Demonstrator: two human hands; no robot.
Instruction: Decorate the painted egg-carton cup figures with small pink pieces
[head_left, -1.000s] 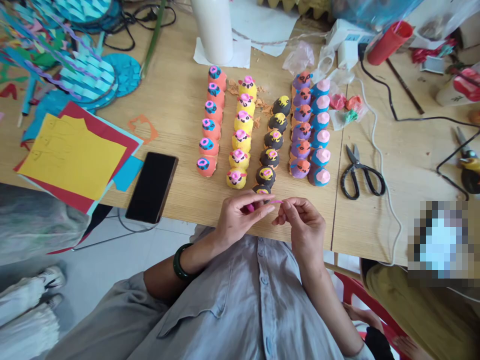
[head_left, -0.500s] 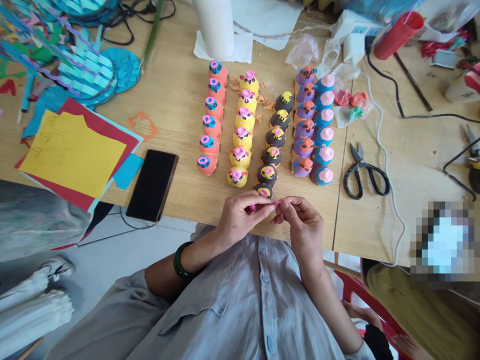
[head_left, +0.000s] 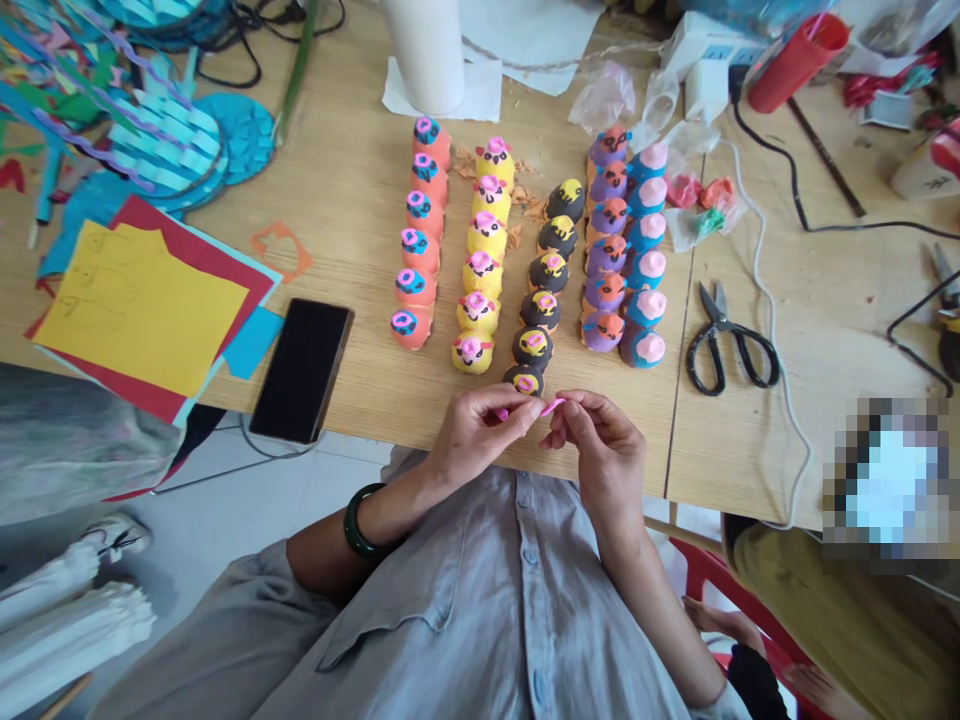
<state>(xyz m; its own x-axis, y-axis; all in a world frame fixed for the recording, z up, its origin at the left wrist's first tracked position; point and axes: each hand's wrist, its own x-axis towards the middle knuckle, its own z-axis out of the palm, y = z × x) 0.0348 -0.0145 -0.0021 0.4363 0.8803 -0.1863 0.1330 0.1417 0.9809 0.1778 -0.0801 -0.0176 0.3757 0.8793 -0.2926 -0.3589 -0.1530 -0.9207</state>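
Observation:
A thin strand of pink modelling clay stretches between my two hands at the table's front edge. My left hand pinches one end, and a bit of pink clay also shows by its curled fingers. The other end is pinched between thumb and forefinger of my right hand. Just beyond my fingers is a row of black clay-covered domes with yellow and pink details. To its left run a yellow row and an orange row; to its right, a purple row and a blue row with pink tops.
A phone and coloured paper sheets lie on the left. Black-handled scissors and a white cable lie on the right. A white roll stands at the back. Other people sit on both sides.
The pink strand between my fingers shows longer now, as my hands have drawn slightly apart. The rows of domes have not moved on the table.

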